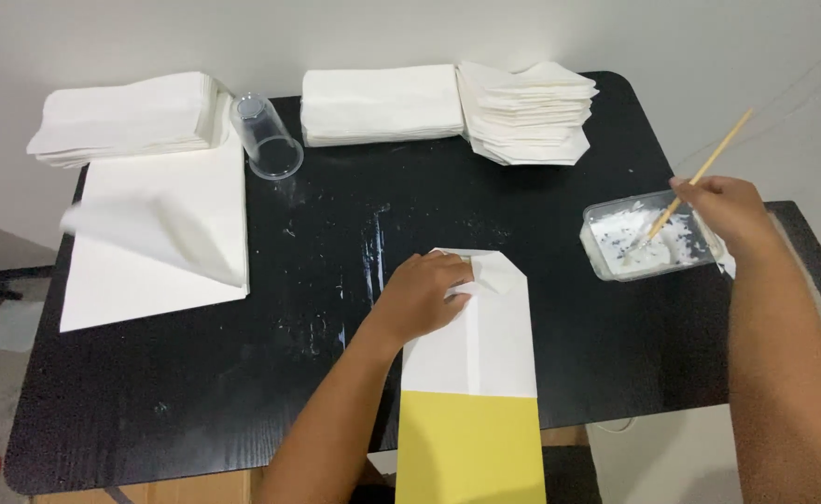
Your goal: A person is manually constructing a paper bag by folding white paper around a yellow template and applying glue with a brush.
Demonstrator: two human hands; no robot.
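folded white paper bag (485, 327) lies mid-table, near edge, over a yellow sheet (471, 448). left hand (424, 294) presses its folded top, fingers curled flat. right hand (723, 205) pinches a wooden stick (700, 173) (tip in the plastic glue tray (602, 247)).

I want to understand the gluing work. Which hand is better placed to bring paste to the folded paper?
Probably the right hand: it holds the stick dipped in the paste tray. The left hand presses the folded paper flat.
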